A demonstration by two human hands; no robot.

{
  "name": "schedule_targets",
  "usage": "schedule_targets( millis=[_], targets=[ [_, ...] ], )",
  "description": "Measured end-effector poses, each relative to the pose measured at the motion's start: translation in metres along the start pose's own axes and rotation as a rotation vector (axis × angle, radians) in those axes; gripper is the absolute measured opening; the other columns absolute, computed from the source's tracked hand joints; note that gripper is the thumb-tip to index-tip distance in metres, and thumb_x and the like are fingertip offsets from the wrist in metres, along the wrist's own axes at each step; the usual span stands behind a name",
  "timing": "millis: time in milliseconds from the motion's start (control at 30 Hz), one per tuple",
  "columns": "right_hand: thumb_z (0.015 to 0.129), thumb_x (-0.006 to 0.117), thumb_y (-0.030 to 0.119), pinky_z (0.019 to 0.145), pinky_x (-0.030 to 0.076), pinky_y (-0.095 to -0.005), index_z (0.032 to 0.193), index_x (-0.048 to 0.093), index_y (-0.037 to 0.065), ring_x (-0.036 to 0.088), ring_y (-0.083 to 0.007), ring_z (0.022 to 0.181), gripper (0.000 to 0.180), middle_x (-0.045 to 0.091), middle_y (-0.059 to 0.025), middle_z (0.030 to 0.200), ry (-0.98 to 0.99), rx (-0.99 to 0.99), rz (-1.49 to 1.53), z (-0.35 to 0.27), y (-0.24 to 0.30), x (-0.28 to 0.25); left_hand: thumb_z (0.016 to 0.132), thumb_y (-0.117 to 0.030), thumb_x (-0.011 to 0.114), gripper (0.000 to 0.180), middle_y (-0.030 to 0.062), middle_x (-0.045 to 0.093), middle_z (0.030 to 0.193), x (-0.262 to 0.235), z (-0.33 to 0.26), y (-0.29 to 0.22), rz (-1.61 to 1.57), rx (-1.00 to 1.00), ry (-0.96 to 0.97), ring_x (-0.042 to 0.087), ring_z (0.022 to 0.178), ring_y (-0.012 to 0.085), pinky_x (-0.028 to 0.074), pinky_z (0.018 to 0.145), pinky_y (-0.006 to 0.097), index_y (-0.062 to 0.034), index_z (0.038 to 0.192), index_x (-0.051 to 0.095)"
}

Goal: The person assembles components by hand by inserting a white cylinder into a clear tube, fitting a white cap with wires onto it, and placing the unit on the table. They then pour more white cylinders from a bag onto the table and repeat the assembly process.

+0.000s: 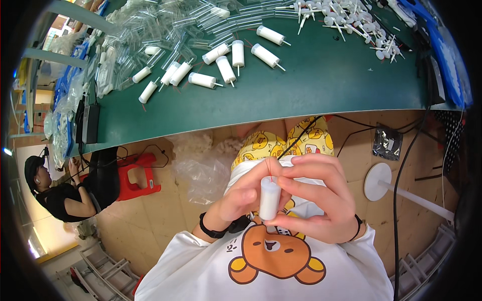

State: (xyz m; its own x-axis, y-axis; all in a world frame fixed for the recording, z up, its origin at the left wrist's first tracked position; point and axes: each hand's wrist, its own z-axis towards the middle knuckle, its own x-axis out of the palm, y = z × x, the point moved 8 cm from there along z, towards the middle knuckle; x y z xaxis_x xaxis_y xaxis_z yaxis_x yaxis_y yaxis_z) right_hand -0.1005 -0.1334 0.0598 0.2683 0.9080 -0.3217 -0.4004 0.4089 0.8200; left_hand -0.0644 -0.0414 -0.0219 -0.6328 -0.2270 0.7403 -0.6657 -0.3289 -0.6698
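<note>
— Nearest the lens, what do the hands have?
— Both close on one white cylinder [269, 197], upright at lower centre of the frame: left hand [240, 199] curled around its left side, right hand [315, 196] wrapped over the right with fingertips pinching the top, where a thin red thread [269, 169] stands out

— And the room, from the left?
— At the left edge a person in black [60, 193] sits by a red stool [136, 175] on a tan tiled floor [150, 220]. Clear crumpled plastic [201, 168] lies on the floor beside it

— The work surface?
— Green table [321, 80] across the upper frame. Upper left holds a heap of clear tubes [165, 30]; finished white cylinders [221, 62] with pins lie loose in the middle; white stemmed caps [346, 20] pile at upper right. Blue trays [452, 65] line the right edge, contents too small to tell
</note>
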Motion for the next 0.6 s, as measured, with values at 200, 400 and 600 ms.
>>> schedule_targets(
  millis=[200, 400, 600],
  targets=[
    [0.060, 0.078, 0.005, 0.078, 0.047, -0.0337, 0.098, 0.063, 0.000, 0.057, -0.0275, 0.090, 0.041, 0.059, -0.0126, 0.103, -0.078, 0.187, 0.056, -0.006, -0.009, -0.002, 0.087, -0.034, 0.054, 0.035, 0.0131, 0.051, 0.094, -0.006, 0.009, -0.025, 0.180, 0.227, -0.090, 0.053, 0.085, 0.0187, 0.044, 0.074, 0.031, -0.0055, 0.104, 0.040],
    [0.065, 0.076, 0.000, 0.074, 0.049, -0.0307, 0.087, 0.062, -0.001, 0.060, -0.0234, 0.087, 0.026, 0.062, -0.0127, 0.098, -0.229, 0.292, 0.157, -0.024, -0.027, -0.007, 0.089, -0.018, 0.053, 0.027, 0.0191, 0.053, 0.106, -0.005, 0.007, -0.032, 0.268, 0.340, -0.096, 0.054, 0.104, 0.0257, 0.045, 0.088, 0.038, -0.0042, 0.109, 0.039],
    [0.065, 0.073, -0.005, 0.073, 0.048, -0.0291, 0.085, 0.066, -0.001, 0.060, -0.0225, 0.085, 0.021, 0.062, -0.0122, 0.099, -0.261, 0.237, 0.040, -0.023, -0.024, -0.011, 0.089, -0.009, 0.050, 0.028, 0.0186, 0.054, 0.109, -0.008, 0.008, -0.027, 0.339, 0.303, -0.162, 0.054, 0.107, 0.0245, 0.045, 0.091, 0.037, -0.0016, 0.113, 0.038]
  ],
)
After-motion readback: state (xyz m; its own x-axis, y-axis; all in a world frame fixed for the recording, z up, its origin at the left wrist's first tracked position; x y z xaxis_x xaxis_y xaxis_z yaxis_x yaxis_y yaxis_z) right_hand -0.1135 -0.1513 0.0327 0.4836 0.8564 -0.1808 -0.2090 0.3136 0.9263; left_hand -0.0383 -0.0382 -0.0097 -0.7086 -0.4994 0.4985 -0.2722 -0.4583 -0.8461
